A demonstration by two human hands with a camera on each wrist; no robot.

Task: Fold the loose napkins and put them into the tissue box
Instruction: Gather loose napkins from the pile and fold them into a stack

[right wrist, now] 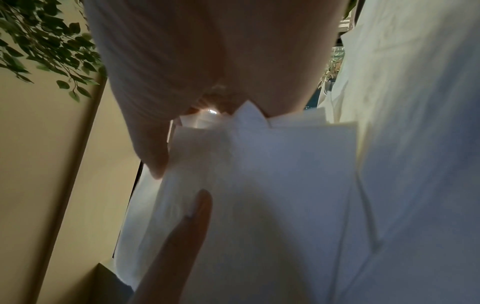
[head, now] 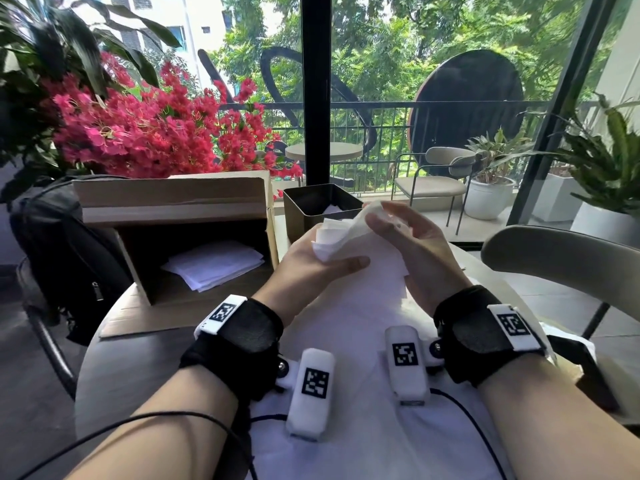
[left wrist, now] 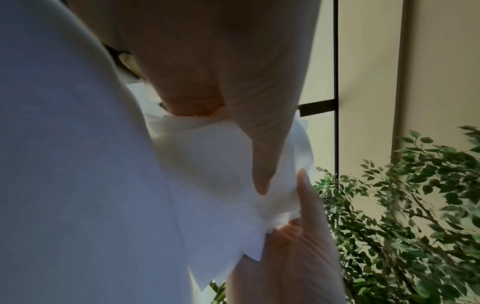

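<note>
The left hand [head: 311, 261] grips a bundle of napkins [head: 341, 233] with thumb across; the right hand [head: 412, 244] pinches its upper end. The bundle's long axis runs from 7 to 1 o'clock. The tissue box [head: 304, 211] stands just beyond at 12 o'clock, about equally near both hands. No readable writing.

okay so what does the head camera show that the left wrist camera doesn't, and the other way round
Only the head view shows the dark metal tissue box, the cardboard box with a paper stack inside, the red flowers and both wristbands. Only the left wrist view shows a leafy plant against a cream wall and the jagged lower corners of the napkins. Both show the left hand and right hand holding the napkin bundle between them.
</note>
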